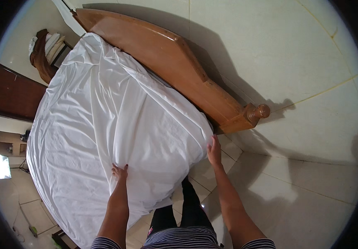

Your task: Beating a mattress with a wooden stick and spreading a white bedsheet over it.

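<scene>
A loose white bedsheet (82,133) covers the bed before me, with long folds and wrinkles across it. On the sheet's near part lies my left hand (120,172), fingers on a raised fold; whether it pinches the cloth is not plain. At the mattress corner beside the wooden headboard (166,56), my right hand (214,151) touches the sheet's edge, its fingertips partly hidden at the side of the mattress. Whether those fingers grip the cloth cannot be told.
A turned wooden post knob (263,111) ends the headboard near the tiled wall (290,56). Folded cloths (53,46) are stacked beyond the bed. A lit softbox lamp (1,165) stands at far left. Floor tiles (202,177) show between bed and wall.
</scene>
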A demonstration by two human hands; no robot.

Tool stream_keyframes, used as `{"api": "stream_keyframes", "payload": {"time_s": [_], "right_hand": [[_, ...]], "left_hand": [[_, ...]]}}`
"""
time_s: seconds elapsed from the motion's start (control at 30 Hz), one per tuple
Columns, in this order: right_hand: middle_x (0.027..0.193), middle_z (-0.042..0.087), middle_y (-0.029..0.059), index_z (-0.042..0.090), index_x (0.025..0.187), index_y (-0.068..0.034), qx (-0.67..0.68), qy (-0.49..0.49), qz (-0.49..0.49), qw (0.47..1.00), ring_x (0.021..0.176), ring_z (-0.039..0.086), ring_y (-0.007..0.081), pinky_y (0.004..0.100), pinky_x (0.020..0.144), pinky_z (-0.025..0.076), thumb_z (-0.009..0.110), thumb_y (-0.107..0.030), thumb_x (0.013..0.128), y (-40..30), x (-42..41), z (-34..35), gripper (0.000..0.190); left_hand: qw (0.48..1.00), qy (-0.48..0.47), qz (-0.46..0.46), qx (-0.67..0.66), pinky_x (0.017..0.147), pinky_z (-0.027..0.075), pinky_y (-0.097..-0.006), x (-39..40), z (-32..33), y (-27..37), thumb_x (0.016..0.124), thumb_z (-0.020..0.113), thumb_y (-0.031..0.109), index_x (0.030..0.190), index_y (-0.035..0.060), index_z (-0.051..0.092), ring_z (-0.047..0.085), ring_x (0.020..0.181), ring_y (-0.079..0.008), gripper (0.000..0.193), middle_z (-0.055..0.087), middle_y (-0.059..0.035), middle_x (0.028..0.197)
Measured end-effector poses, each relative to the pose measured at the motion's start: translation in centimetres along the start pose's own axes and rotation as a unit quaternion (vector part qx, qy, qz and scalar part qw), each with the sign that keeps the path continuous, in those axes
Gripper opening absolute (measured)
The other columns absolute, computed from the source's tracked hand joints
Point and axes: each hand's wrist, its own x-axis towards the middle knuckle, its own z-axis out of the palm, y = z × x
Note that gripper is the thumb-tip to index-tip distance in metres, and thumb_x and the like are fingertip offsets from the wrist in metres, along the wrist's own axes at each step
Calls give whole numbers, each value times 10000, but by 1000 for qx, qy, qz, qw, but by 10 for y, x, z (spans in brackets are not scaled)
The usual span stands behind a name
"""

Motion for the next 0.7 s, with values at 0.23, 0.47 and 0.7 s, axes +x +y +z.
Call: {"api": "stream_keyframes", "payload": {"time_s": [0.23,0.47,0.7], "right_hand": [[932,536,185,482,961,9,18,-31,179,983,897,503,324,367,747,395,567,-257,736,29,36,3,358],[835,486,38,458,831,-40,552,95,212,801,796,475,149,293,722,369,577,-147,722,-5,-25,-53,193],[774,517,47,447,831,-78,551,7,313,774,754,505,179,308,668,399,578,-123,701,56,-116,-77,190]], "left_hand": [[991,-79,103,37,646,416,-439,23,-12,-56,797,450,306,831,128,497,539,802,-326,187,586,-107,814],[994,-98,32,41,613,416,-428,42,-44,-134,750,531,289,767,99,503,554,748,-312,193,587,-98,757],[982,-156,37,95,726,407,-422,54,-32,-125,760,517,255,915,134,522,518,898,-306,196,557,-108,942]]}}
